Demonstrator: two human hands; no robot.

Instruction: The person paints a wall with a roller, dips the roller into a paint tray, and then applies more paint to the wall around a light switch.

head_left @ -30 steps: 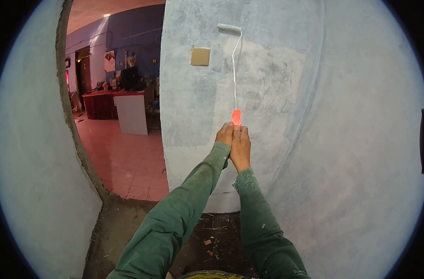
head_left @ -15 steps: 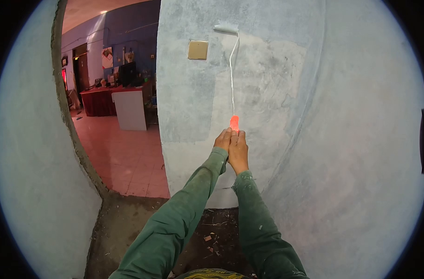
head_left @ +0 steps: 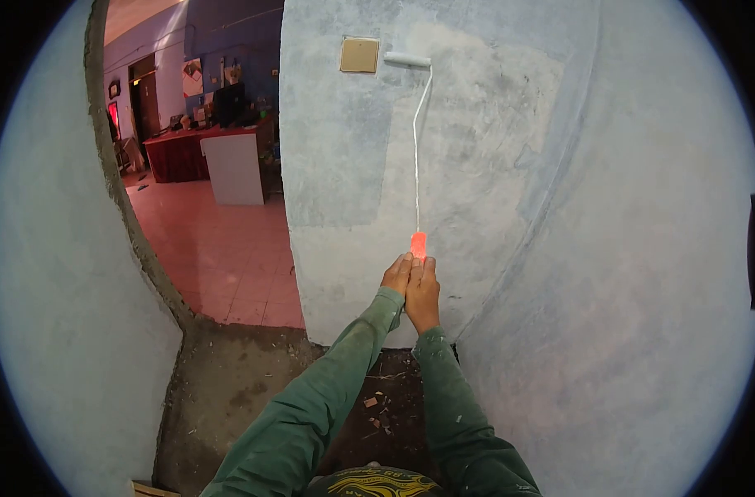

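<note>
Both my hands are closed around the orange handle of a paint roller [head_left: 418,243], one beside the other. My left hand [head_left: 397,275] is on the left of the grip and my right hand [head_left: 423,294] on the right. A long thin white rod rises from the handle to the pale roller sleeve, which touches the wall [head_left: 336,273] just right of a tan switch plate [head_left: 359,55]. Grey-blue paint covers the wall's top and left part. A whiter, patchy area lies below and right of the sleeve.
A doorway on the left opens onto a room with a pink tiled floor [head_left: 220,265] and a red-draped desk [head_left: 174,157]. Side walls [head_left: 643,248] stand close on both sides. Small debris [head_left: 380,414] lies on the dark rough floor below my arms.
The roller has moved down the wall, from above the switch plate's level to beside it. My hands are lower with it, and the view has tilted down slightly.
</note>
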